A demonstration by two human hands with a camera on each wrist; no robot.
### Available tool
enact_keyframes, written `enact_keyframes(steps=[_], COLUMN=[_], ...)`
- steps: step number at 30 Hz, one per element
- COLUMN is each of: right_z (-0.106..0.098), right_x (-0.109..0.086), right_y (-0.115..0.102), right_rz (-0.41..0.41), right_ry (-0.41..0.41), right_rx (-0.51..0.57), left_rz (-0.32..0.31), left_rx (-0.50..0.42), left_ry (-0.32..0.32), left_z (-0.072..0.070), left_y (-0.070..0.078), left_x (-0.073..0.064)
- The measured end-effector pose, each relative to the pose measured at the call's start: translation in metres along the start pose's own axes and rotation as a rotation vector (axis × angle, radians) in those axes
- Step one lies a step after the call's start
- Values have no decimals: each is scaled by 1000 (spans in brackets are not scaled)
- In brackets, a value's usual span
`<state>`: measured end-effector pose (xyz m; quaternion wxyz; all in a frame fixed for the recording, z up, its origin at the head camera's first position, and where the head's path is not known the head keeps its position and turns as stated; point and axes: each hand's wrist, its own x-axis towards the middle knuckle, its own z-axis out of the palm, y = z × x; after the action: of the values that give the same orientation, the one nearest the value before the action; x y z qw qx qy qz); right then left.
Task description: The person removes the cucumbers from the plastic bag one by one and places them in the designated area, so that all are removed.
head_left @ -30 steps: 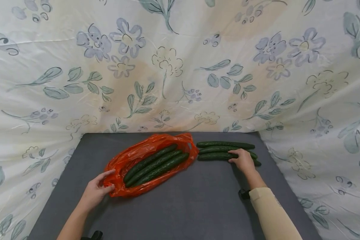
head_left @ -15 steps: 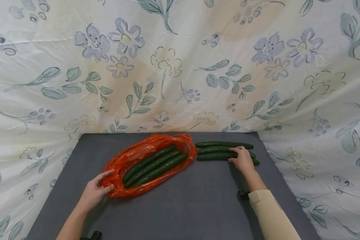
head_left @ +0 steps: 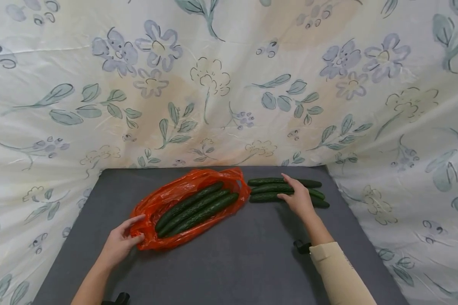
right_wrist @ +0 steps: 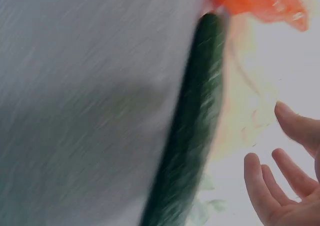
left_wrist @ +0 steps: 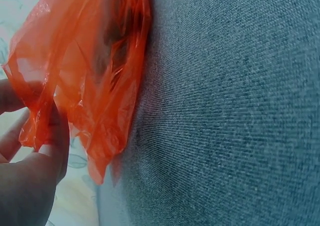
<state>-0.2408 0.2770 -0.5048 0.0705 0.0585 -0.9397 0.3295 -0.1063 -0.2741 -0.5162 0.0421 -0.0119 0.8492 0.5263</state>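
Note:
A red-orange plastic bag (head_left: 164,192) lies open on the left half of the table, with three long dark-green cucumbers (head_left: 198,208) side by side in it. My left hand (head_left: 118,242) pinches the gathered plastic at its near left end; the left wrist view shows the bag (left_wrist: 75,61) bunched between thumb and fingers. Three more cucumbers (head_left: 262,198) lie in a row to the right of the bag. Above that row hovers my right hand (head_left: 300,198), fingers spread and nothing held. In the right wrist view it appears apart from the nearest cucumber (right_wrist: 190,116).
The grey tabletop (head_left: 229,262) extends in front of the bag and the row. A floral-print cloth (head_left: 221,97) hangs behind the table and along both sides. Dark wrist devices show below each hand, the right one (head_left: 302,246) next to a cream sleeve (head_left: 339,271).
My right hand has let go of the row of cucumbers, lifted and moved slightly left, its fingers spreading. My left hand, the bag and the cucumbers stay in place.

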Motion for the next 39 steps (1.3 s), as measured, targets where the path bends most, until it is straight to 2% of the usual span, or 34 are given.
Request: enact_keyframes(steps=[4,12,22,33,39], right_z=[1,15,32,64,91], right_x=[-3,-9,-7,-2,1], right_y=[-23,-69,-102,-137,-149], right_rz=[-55,-98,-169,-255,-314], right_ry=[6,26,25,-69,-161], right_rx=[72,237,292,329,322], left_rz=[-2,-47,-33,-22,-28], left_rx=[-9,-12,-11,-62,-36], left_ry=[-8,-5,-1,-17,-14], left_z=[1,0,1,1,2], left_y=[-1,-7,-4,-3,-4], left_x=[1,-2,-1,0,0])
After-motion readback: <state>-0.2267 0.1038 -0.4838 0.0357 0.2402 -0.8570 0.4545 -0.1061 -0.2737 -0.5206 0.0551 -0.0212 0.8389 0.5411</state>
